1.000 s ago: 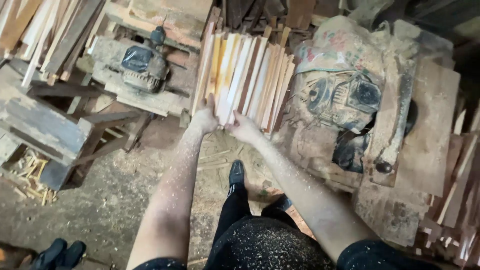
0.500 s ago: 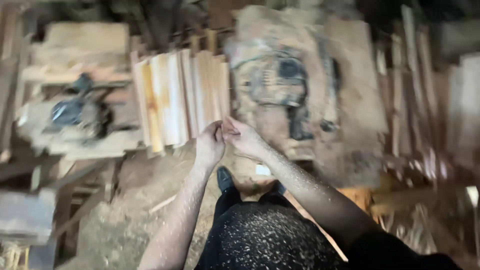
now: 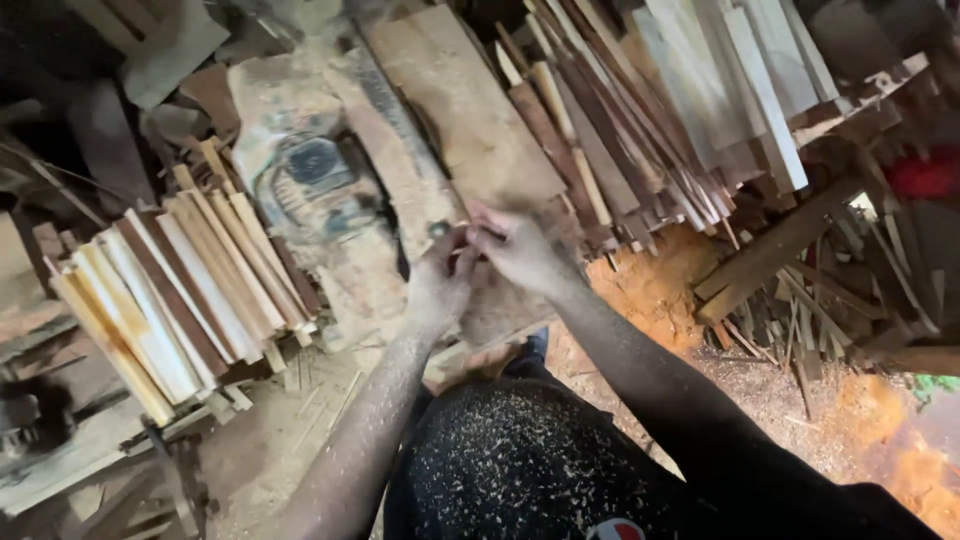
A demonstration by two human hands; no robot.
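Note:
My left hand (image 3: 437,283) and my right hand (image 3: 515,245) are raised together in the middle of the view, fingertips nearly touching each other. Both forearms are speckled with sawdust. The fingers are bunched and blurred, and I cannot make out anything held between them. Just beyond the hands lies a dusty table saw (image 3: 390,200) with a wide board (image 3: 465,110) on its top. A stack of thin wooden slats (image 3: 180,290) rests to the left, away from both hands.
A large heap of long planks and offcuts (image 3: 660,110) fills the upper right. Orange sawdust (image 3: 650,285) and scrap sticks (image 3: 800,330) cover the ground to the right. My shoe (image 3: 535,345) shows below the hands.
The view has swung right, so the slat stack sits at the left now. Both hands left the slats, came together and now hover over the saw table.

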